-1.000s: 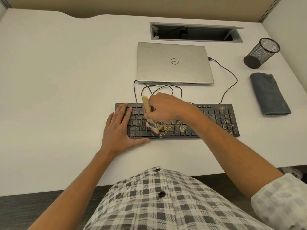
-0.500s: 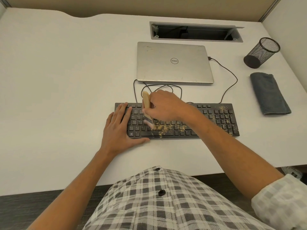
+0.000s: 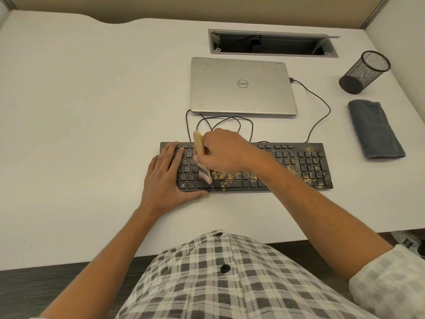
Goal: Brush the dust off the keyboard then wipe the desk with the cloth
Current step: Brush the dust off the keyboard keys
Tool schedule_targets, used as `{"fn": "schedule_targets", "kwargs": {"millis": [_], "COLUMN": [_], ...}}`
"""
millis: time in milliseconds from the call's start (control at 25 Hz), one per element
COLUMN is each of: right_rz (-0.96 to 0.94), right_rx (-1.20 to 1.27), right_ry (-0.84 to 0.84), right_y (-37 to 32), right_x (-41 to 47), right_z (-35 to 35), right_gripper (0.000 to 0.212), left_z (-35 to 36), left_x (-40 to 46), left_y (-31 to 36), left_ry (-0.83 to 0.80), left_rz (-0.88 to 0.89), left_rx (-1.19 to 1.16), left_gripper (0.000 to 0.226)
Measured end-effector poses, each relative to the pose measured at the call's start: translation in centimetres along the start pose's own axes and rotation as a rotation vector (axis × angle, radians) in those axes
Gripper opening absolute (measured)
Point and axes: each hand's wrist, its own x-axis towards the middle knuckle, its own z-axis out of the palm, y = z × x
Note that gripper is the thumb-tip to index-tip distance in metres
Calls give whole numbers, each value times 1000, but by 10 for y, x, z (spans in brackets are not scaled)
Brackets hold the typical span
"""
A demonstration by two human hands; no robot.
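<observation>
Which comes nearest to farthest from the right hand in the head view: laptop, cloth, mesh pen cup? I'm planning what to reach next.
From the right hand:
1. Laptop, closed, just beyond the hand.
2. Cloth, folded, far to the right.
3. Mesh pen cup, lying tipped, beyond the cloth at the back right.

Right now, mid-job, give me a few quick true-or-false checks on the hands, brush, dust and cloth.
1. The right hand grips the brush. True.
2. The left hand holds the cloth. False: it rests flat on the keyboard's left end; the cloth lies untouched on the desk, right of the keyboard.
3. Dust lies on the keyboard's right side. True.
4. The laptop is open. False: its lid is shut.
5. The brush's bristles are on the laptop. False: they are down on the keys, near the keyboard's front edge.
</observation>
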Motion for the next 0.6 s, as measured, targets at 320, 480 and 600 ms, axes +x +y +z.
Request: {"fn": "schedule_targets", "kwargs": {"millis": [320,480,600], "right_rz": [3,9,-7], "right_rx": [17,28,39], "right_ry": [105,-10,30], "right_y": [-1,2,1], "right_x": [2,6,9], "right_z": [5,7,5], "right_gripper": [28,27,32], "left_z": [0,0,-1], "left_x": [0,0,0], "left_y": [0,0,0], "left_ry": [-2,-11,-14], "left_rz": [0,-10,-8], "left_rx": [8,0,2], "left_gripper": [126,128,127]}}
